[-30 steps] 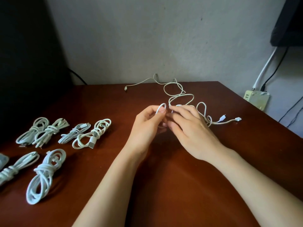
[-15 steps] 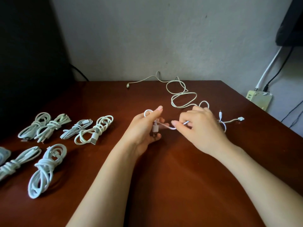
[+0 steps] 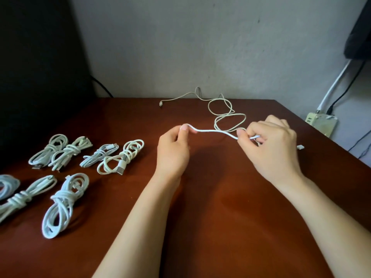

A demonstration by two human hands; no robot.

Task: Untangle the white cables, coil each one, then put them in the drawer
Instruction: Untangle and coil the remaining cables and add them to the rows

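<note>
Brown counter (image 3: 210,207), coiled bundles (image 3: 112,157) at left, one white cable (image 3: 213,131) loose.
Hands just drew apart: left hand (image 3: 172,152) and right hand (image 3: 271,151) each pinch it in their fingers, a span stretched between; the rest lies looped behind, uncoiled.

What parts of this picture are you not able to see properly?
Head view, drawer: nowhere in the frame.
Head view, coiled bundle at the left edge: cut off by the frame.
Head view, white cable inside the left hand and right hand: hidden by fingers.
Head view, small plug beside the right hand: too small to tell its type.
</note>
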